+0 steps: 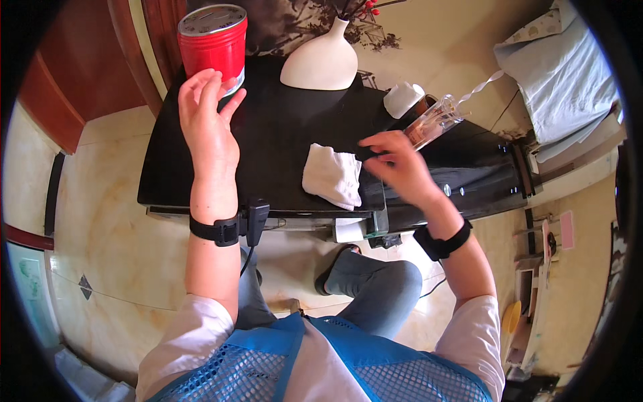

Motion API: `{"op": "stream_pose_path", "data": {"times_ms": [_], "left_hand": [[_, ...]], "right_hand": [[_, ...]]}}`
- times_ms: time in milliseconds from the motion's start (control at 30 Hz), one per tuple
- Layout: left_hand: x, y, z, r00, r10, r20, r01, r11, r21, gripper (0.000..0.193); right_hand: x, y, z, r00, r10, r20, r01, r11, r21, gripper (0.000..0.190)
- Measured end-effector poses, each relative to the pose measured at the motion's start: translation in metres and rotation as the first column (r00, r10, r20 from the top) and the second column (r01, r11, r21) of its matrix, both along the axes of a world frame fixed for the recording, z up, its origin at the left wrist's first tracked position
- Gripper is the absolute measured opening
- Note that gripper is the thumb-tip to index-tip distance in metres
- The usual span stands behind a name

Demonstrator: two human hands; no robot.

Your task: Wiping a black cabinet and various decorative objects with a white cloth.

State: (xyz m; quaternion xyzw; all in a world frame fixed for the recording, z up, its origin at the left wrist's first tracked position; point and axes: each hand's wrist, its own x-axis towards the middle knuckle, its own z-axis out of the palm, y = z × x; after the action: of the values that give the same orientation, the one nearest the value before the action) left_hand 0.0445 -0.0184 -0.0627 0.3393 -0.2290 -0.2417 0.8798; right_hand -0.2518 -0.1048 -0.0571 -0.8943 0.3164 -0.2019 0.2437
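Note:
My left hand is raised beside a red cylindrical canister, palm up and fingers apart, with nothing in it. Whether its fingertips touch the canister cannot be told. My right hand is slightly blurred and hangs over the black tabletop, its fingers curled near a small dark thing. That thing may be in its fingers or behind them. Just left of this hand lies a folded white cloth. Beyond the hand, a clear glass or plastic container stands near a white roll.
A white vase with red-berried twigs stands at the table's back. Light blue fabric hangs at the upper right. A glass edge shows at the table's front, above my knees. Cables run from both wrist straps.

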Motion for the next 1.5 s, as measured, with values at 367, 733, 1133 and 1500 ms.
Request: {"op": "stream_pose_path", "data": {"times_ms": [367,733,1133,1500], "left_hand": [[0.011,0.002,-0.003,0.993,0.036,-0.112,-0.038,0.999,-0.023,0.024],[0.009,0.002,-0.001,0.994,0.036,-0.099,-0.041,0.998,-0.052,0.025],[0.006,0.002,-0.004,0.998,0.043,-0.043,-0.044,0.999,-0.03,0.023],[0.01,0.006,-0.005,0.999,0.035,-0.042,-0.038,0.997,-0.067,0.023]], "right_hand": [[0.05,-0.007,-0.066,0.821,0.005,-0.571,-0.224,0.923,-0.313,0.062],[0.106,-0.073,-0.064,0.694,-0.233,-0.681,0.154,0.972,-0.176,0.076],[0.069,0.059,-0.068,0.849,0.118,-0.516,-0.356,0.849,-0.391,0.067],[-0.02,0.061,-0.058,0.81,-0.15,-0.567,-0.014,0.961,-0.275,0.061]]}}
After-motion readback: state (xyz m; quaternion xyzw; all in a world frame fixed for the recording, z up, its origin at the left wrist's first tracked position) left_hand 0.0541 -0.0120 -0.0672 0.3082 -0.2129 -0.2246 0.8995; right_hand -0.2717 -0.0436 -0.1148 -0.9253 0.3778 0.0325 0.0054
